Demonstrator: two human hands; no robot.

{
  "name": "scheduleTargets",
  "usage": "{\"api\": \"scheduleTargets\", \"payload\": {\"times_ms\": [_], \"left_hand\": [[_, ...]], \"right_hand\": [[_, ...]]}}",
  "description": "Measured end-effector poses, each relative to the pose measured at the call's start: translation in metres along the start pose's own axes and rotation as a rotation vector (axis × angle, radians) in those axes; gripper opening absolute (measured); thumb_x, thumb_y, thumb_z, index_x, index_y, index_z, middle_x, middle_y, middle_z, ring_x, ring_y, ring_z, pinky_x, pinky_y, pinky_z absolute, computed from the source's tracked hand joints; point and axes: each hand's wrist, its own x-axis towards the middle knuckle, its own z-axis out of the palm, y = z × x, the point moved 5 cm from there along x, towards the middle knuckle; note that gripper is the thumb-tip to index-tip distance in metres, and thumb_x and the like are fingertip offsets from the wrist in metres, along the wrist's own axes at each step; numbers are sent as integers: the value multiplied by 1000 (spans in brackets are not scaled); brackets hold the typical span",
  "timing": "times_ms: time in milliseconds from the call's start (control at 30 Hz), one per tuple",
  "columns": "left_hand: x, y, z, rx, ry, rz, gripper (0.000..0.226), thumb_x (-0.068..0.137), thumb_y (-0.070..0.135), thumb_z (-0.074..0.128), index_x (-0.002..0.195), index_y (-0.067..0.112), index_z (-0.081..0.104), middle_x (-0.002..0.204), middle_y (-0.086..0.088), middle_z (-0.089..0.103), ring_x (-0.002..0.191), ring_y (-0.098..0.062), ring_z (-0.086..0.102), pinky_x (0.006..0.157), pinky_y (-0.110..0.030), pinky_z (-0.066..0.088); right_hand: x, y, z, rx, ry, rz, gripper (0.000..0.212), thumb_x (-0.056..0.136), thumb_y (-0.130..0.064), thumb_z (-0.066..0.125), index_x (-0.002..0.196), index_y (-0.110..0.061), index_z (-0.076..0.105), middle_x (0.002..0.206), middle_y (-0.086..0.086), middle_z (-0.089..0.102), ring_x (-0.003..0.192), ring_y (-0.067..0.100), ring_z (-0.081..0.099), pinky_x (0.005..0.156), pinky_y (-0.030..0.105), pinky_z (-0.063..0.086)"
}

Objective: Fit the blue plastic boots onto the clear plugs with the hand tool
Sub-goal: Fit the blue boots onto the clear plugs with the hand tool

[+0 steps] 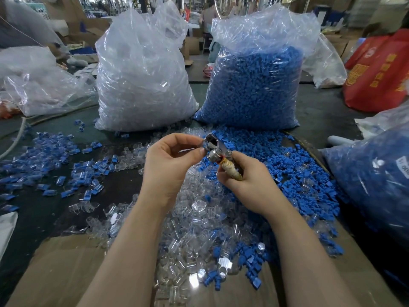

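My right hand grips the taped handle of a small metal hand tool, whose head points up and left. My left hand pinches its fingertips at the tool's head; what they hold is too small and hidden to tell. Loose clear plugs lie heaped on the table below my hands. Loose blue boots spread to the right of the tool. Fitted blue-and-clear pieces lie scattered at the left.
A tall bag of clear plugs and a tall bag of blue boots stand behind the piles. Another bag of blue pieces sits at the right. A red bag lies far right. Cardboard covers the near table.
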Motion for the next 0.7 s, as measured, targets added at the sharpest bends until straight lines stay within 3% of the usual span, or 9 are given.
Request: {"api": "scheduleTargets", "payload": {"times_ms": [333,700], "left_hand": [[0,0,1,16,-16,-6,20,76,-8,74,87,8,70,84,-5,75,78,-12,69,73,-23,55],[0,-1,2,2,-14,-24,16,77,-7,74,89,3,69,79,-1,74,75,-11,69,69,-20,54]], "right_hand": [[-2,1,-1,-46,-9,-6,11,81,-29,57,88,-21,56,78,-4,62,75,27,57,71,54,51],[-2,-1,-3,-193,61,-32,12,80,-12,54,86,-21,60,65,1,60,63,29,53,58,46,47]]}}
